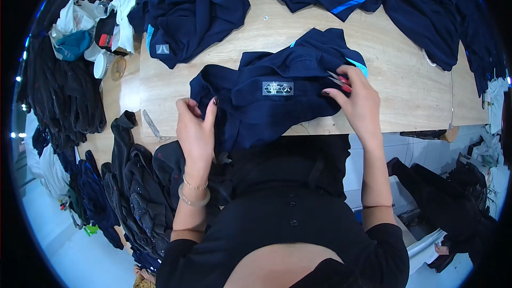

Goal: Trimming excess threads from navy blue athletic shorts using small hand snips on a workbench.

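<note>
A navy blue garment with light blue trim lies bunched on the table in front of me. Near its middle shows a rectangular printed label. At the garment's left side my left hand has thumb and fingers closed on a fold of the cloth. My right hand, at the right side, is closed around small red-handled thread snips. Their metal blades point left, against the cloth. Folds hide the rest of the garment's shape.
More navy garments lie along the table's far side, some with blue stripes. Dark clothes are heaped at the left, near a white jar and a teal cloth. The wooden table ends just before my body.
</note>
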{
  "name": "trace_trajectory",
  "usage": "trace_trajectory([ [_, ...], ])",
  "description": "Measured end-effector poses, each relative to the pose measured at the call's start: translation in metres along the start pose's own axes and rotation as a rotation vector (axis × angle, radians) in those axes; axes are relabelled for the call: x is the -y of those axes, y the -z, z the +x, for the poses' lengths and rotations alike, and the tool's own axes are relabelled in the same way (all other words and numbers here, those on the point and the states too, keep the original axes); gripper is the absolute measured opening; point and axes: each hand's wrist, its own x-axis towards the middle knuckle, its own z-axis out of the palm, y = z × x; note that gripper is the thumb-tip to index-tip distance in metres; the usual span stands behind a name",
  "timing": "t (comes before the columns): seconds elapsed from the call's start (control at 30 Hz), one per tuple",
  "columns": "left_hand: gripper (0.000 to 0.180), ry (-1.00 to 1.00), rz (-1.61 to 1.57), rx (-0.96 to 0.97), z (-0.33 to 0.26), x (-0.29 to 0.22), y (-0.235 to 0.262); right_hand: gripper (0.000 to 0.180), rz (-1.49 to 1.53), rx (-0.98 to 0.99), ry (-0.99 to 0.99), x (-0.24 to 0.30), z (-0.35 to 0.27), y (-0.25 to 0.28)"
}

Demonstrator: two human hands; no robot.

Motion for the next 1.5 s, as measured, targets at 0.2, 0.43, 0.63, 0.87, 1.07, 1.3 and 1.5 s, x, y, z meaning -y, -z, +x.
trace_trajectory([
  [0.2,0.019,0.208,-0.191,0.465,0.034,0.041,-0.021,0.016,-0.368,0.104,-0.011,-0.025,0.008,-0.014],
  [0.43,0.022,0.426,-2.053,0.801,0.054,0.074,-0.007,0.008,1.849,-0.224,-0.717,-0.058,0.009,0.014],
  [0.63,0.033,0.406,-2.334,0.559,0.052,0.078,0.035,0.014,1.904,-0.563,-0.769,-0.057,-0.005,0.046],
  [0.87,0.028,0.752,-1.758,0.315,0.055,0.069,-0.073,0.026,1.462,-0.338,-0.835,-0.117,-0.004,-0.034],
  [1.07,0.019,0.145,-0.539,0.213,0.055,0.037,-0.012,0.023,0.735,-0.096,-0.606,-0.056,0.004,0.017],
  [1.3,0.01,-0.68,-0.583,0.219,0.032,-0.086,-0.056,0.019,1.0,-0.226,-0.041,0.02,0.04,-0.001],
  [1.5,0.052,-0.835,0.102,0.345,0.05,-0.056,-0.09,0.017,0.863,-0.269,-0.081,-0.021,0.05,-0.043],
])
